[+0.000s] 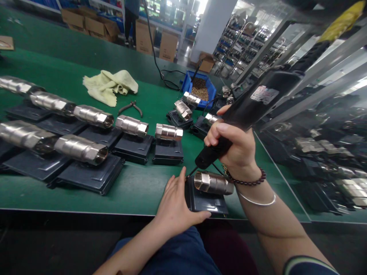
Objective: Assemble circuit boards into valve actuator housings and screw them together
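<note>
My right hand (pixel 236 143) is wrapped round a black electric screwdriver (pixel 252 103), which is tilted with its cable end up to the right. The driver's thin bit points down at the left back corner of a black box (pixel 208 202) near the table's front edge. On top of that box lies a shiny metal valve body (pixel 213 182) with a threaded opening facing left. My left hand (pixel 177 202) rests against the box's left side, thumb stretched along its front edge and fingers extended. Whether the bit sits on a screw cannot be made out.
Several more black boxes with metal valve bodies (pixel 80 148) stand in rows at left. Behind are a pale yellow cloth (pixel 110 86), pliers (pixel 131 108) and a blue bin (pixel 212 88) of small brass-coloured parts. More units (pixel 183 110) lie beyond the screwdriver. Shelving (pixel 237 42) stands in back.
</note>
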Action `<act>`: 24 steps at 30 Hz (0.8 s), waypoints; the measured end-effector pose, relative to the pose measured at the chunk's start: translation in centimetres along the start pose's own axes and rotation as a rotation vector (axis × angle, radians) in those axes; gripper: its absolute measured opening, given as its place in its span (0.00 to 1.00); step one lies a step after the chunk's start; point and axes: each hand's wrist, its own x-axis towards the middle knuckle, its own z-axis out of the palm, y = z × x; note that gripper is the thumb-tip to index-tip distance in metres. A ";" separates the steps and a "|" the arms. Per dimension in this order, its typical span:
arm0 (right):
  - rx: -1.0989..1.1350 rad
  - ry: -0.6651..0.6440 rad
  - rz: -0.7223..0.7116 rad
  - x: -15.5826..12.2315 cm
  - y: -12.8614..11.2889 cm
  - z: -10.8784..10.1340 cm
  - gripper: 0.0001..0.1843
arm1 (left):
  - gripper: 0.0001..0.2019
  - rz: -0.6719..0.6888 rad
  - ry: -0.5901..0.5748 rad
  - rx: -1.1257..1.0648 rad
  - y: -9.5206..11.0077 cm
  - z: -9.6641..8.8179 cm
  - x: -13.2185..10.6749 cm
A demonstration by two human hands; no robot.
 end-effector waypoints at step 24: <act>0.265 -0.485 0.179 1.6 2.2 0.0 0.22 | 0.56 -0.062 0.020 -0.068 0.1 -0.3 0.1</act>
